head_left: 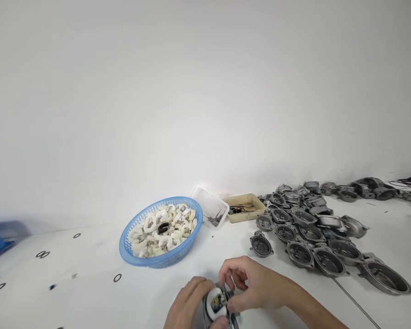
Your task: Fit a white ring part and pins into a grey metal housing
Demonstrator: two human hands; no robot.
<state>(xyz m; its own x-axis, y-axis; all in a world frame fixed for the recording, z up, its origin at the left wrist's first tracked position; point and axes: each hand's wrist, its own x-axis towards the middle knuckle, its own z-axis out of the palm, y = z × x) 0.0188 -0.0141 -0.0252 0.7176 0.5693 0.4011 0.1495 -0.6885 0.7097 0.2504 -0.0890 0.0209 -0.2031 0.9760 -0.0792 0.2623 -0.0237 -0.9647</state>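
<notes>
Low in the head view, both my hands close around one small grey metal housing with a white piece showing inside it. My left hand cups the housing from the left and below. My right hand comes in from the right, its fingers curled over the top of the part and pinching at it. The housing's lower half is cut off by the frame edge.
A blue mesh basket of white curved plastic pieces stands behind the hands. Beside it lie a clear tray and a tan tray. Several grey metal housings are heaped at the right. Black O-rings dot the white table.
</notes>
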